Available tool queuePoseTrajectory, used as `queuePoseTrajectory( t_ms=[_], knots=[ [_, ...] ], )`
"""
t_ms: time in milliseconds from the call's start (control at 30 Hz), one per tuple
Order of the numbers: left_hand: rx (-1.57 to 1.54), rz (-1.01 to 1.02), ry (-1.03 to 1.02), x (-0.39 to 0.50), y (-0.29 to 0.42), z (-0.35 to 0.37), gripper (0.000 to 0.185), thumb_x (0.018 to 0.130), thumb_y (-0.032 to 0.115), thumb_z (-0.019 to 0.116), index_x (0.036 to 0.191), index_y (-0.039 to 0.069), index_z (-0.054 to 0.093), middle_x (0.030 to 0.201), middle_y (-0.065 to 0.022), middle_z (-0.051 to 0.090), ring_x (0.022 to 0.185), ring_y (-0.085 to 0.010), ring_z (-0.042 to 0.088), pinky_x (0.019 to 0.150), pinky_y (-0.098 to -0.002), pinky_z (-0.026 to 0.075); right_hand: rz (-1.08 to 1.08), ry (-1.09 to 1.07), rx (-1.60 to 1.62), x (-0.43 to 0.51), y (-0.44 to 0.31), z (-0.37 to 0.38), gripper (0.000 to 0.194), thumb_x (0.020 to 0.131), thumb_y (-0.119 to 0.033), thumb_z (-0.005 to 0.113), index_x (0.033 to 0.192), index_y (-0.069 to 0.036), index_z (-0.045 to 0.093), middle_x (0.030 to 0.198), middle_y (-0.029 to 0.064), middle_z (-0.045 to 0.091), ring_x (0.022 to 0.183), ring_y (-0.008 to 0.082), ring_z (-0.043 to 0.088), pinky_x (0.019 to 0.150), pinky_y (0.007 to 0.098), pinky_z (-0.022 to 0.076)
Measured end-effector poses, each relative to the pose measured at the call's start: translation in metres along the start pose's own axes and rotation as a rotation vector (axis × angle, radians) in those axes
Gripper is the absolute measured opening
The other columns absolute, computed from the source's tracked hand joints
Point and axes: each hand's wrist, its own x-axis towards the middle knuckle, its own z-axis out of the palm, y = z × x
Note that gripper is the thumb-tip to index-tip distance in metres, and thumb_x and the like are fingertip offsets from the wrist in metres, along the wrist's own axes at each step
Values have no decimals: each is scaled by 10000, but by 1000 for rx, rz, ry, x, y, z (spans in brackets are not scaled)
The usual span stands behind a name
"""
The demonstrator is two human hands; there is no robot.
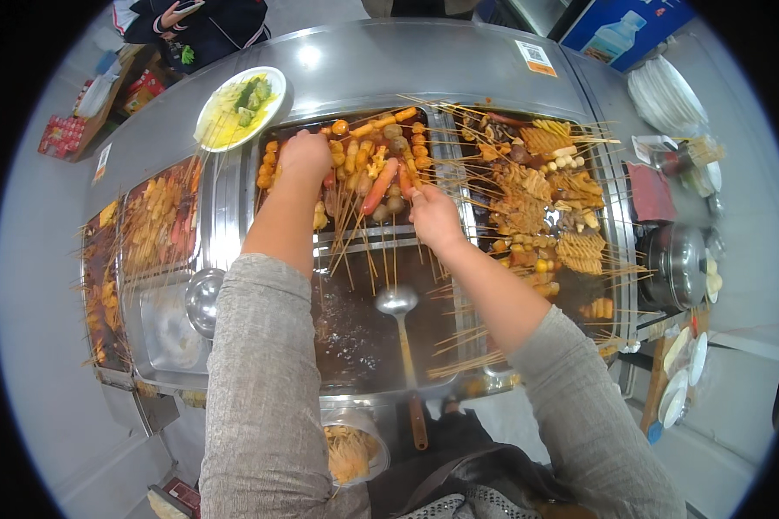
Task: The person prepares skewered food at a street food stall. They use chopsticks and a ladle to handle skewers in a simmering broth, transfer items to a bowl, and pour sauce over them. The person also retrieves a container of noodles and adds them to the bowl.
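Observation:
My left hand [305, 156] reaches over the back left of the middle broth tray, among skewered balls and fish-cake pieces; its fingers point away and what they touch is hidden. My right hand [433, 217] is at the tray's right side, its fingertips closed on a skewer near a red sausage. Beside it a skewered sausage [380, 187] lies slanted over other skewers, and brown skewered balls [395, 205] rest close by. Bare bamboo sticks stick out towards me over the dark broth [350, 318]. A metal ladle [396, 302] lies there, its wooden handle over the counter's near edge.
To the right is a tray of skewered tofu skin and meat [526, 188]; more skewers [162, 220] fill trays at left. A white plate of skewered vegetables [241, 109] stands behind. A steel pot [674, 266] and stacked plates [667, 97] are right. A person [201, 29] stands across the counter.

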Motion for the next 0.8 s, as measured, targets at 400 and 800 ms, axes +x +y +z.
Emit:
queuePoseTrajectory(
  t_ms=[400, 800],
  knots=[
    [-224, 248, 146, -26, -47, -58, 279, 961, 292, 606, 1093, 96, 754, 1026, -188, 731, 982, -381, 683, 875, -455, 531, 65, -114, 46, -15, -6, -12, 276, 1055, -216, 505, 1150, -14, 667, 732, 27, 602, 665, 123, 584, 655, 297, 478],
    [-163, 103, -11, -86, -82, -47, 260, 948, 257, 623, 1100, 95, 759, 1071, -190, 729, 1008, -371, 687, 898, -459, 536, 63, -232, 247, -98, -8, -43, 276, 1075, -201, 489, 1203, -23, 656, 710, 4, 557, 640, 88, 511, 596, 258, 432]
  ],
)
